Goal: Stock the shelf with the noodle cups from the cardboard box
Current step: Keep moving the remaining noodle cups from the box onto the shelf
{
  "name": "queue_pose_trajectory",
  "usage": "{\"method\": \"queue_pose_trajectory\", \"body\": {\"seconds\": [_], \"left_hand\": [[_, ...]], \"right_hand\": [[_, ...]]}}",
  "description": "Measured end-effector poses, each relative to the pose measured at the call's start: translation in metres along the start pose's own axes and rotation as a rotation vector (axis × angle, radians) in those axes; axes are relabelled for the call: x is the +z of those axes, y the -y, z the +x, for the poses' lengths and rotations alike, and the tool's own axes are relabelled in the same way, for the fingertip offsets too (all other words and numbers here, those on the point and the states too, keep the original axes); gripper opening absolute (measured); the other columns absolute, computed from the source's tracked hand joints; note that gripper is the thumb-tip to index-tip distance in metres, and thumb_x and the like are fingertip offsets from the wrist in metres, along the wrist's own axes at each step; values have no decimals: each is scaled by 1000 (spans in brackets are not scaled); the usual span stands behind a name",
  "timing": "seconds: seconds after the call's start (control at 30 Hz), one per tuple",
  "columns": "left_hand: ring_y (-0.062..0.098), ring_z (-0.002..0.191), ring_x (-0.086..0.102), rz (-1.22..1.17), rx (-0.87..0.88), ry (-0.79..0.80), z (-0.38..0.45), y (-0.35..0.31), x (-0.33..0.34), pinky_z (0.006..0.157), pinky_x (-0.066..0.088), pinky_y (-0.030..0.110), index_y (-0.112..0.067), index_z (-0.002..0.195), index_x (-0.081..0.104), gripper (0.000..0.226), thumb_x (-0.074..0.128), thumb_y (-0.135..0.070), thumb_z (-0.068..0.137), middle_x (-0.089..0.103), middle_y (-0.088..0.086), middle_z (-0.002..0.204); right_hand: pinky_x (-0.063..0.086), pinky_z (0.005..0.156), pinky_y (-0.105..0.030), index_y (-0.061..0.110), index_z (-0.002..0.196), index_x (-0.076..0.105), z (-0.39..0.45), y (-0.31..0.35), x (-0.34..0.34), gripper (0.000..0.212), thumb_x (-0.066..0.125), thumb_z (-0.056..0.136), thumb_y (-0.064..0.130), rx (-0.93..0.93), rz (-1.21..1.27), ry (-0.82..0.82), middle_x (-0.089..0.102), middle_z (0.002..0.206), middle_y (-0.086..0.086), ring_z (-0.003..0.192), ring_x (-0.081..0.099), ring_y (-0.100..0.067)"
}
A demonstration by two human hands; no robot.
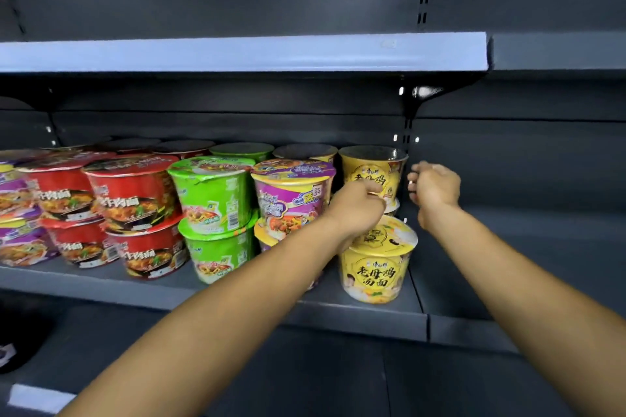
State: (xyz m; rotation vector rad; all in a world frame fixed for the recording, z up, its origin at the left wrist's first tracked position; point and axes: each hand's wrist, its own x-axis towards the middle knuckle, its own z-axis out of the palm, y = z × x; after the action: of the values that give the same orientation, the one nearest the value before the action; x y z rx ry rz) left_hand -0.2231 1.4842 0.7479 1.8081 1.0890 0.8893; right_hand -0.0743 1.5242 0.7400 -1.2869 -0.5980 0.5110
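The dark shelf (pixel 237 298) holds noodle cups stacked two high: red (pixel 132 193), green (pixel 213 193), purple (pixel 291 193) and yellow. At the right end, a yellow noodle cup (pixel 371 167) stands on top of another cup in the back row. A second yellow cup (pixel 376 267) stands in front of it on the shelf board. My left hand (pixel 357 205) reaches in with its fingers curled against the lower left side of the top yellow cup. My right hand (pixel 435 186) hovers just right of that cup, fingers loosely curled, a small gap between them. The cardboard box is out of view.
An upper shelf with a pale price strip (pixel 237 52) hangs above the cups. A slotted upright (pixel 408 118) and a bracket stand right behind the yellow stack. The bay to the right (pixel 525 179) is dark and bare. Another shelf lies below.
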Motion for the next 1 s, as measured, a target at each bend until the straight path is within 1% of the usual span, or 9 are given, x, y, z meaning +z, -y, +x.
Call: {"method": "queue_pose_trajectory", "body": {"seconds": [0.13, 0.27, 0.33, 0.47, 0.6, 0.77, 0.83, 0.9, 1.0], "left_hand": [[13, 67, 61, -118, 58, 121, -45, 4, -37, 73, 55, 26, -3, 101, 64, 16, 51, 3, 93, 64, 7, 79], [2, 49, 58, -98, 40, 115, -90, 30, -87, 56, 50, 15, -11, 78, 62, 24, 51, 5, 92, 61, 5, 69], [-1, 44, 56, -83, -14, 95, -114, 52, -110, 51, 50, 13, -13, 74, 61, 26, 52, 3, 93, 59, 3, 65], [0, 47, 49, -19, -158, 108, -161, 113, -145, 53, 47, 11, -17, 69, 56, 24, 60, -12, 92, 52, -1, 61], [5, 49, 50, 51, -365, 155, -199, 187, -151, 48, 46, 12, -16, 66, 52, 29, 56, -16, 94, 50, 1, 56], [7, 62, 59, 131, -645, 243, -235, 288, -135, 60, 42, 21, -19, 75, 54, 22, 48, -20, 96, 60, -1, 68], [4, 58, 58, 125, -734, 218, -251, 327, -124, 56, 39, 19, -19, 72, 53, 24, 47, -17, 95, 59, -2, 68], [0, 45, 52, 77, -840, 230, -270, 369, -112, 48, 38, 15, -15, 66, 52, 31, 46, -3, 94, 54, 2, 63], [1, 50, 55, 20, -969, 210, -303, 425, -99, 55, 51, 20, -17, 69, 55, 31, 47, 3, 92, 56, 2, 69]], "right_hand": [[30, 37, -18, 19, 70, 59, -60, 14, 6, 25, 49, 93, 16, -55, -29, 140, 52, 60, 3, 45, 38, -9], [24, 35, -13, 13, 78, 62, -146, 14, 19, 21, 49, 94, 11, -16, -47, 307, 48, 52, 5, 37, 34, -5], [25, 35, -13, 13, 78, 63, -189, 4, 25, 20, 51, 95, 12, 27, -81, 430, 49, 47, 7, 33, 34, -3], [29, 37, -14, 15, 77, 62, -259, -42, 38, 21, 51, 95, 11, 172, -228, 710, 51, 57, 1, 39, 40, -5], [37, 43, -15, 16, 73, 61, -310, -112, 52, 22, 53, 93, 11, 360, -402, 883, 55, 61, 1, 46, 47, -6], [43, 60, -21, 18, 79, 58, -352, -215, 56, 16, 54, 94, 16, 623, -532, 944, 57, 70, 1, 58, 52, -9], [44, 64, -22, 18, 81, 58, -365, -257, 48, 14, 54, 95, 18, 748, -582, 934, 58, 74, 1, 62, 53, -10], [44, 64, -23, 18, 86, 57, -375, -301, 34, 11, 52, 96, 19, 865, -619, 920, 59, 78, 0, 65, 54, -11], [45, 58, -22, 15, 94, 57, -385, -365, 7, 7, 50, 96, 18, 1005, -688, 836, 61, 80, -1, 66, 57, -12]]}}
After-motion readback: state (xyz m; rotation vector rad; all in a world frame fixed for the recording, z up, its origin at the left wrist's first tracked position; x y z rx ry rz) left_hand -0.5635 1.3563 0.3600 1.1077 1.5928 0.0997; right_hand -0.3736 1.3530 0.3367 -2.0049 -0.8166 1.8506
